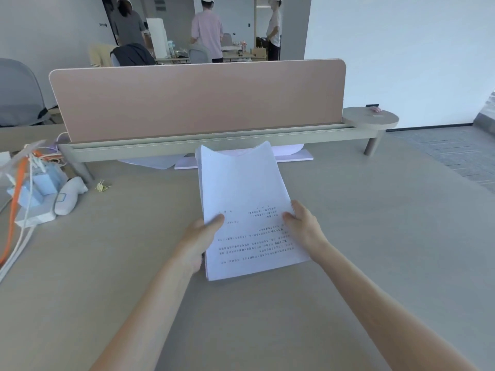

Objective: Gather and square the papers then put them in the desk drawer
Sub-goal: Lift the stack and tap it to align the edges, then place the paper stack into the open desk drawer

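desk: grey top with a pink divider along its far edge; no drawer in view.
papers: one stack held over the middle of the desk, tilted, far end sagging toward the divider.
step: squaring, i judge; edges look nearly even.
next: tap the stack true, then find and open the drawer.
left hand: gripping the stack's left edge, thumb on top.
right hand: gripping the right edge, thumb on top; both forearms reach forward.
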Tool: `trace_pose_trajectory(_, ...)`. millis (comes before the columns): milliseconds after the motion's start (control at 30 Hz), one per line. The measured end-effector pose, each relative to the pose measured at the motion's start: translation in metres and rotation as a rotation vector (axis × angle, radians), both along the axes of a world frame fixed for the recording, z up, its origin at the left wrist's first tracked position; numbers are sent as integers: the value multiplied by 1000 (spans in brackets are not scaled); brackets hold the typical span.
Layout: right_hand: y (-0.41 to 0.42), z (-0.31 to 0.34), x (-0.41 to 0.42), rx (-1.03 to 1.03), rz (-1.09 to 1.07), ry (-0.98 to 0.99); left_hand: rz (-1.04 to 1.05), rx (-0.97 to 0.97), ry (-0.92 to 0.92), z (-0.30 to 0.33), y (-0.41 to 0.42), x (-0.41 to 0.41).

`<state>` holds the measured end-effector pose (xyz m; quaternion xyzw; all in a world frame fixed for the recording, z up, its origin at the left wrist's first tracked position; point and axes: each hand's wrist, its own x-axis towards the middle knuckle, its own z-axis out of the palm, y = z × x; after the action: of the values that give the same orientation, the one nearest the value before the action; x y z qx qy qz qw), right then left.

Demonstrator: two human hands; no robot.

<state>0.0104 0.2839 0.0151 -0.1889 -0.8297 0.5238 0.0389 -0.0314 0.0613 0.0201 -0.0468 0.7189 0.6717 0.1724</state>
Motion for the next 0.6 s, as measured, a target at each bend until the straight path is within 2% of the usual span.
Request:
trace_pose_trajectory(233, 19, -8, 74, -118, -66, -6, 17, -5, 13, -2, 17, 65)
trace_pose_trajectory(467, 46, -9, 169, -180, -196, -14, -106, -11, 48, -3, 48, 142)
trace_pose_trajectory(600, 70, -4, 220, -195, -257, -4, -107, 33, 76, 1, 73, 189)
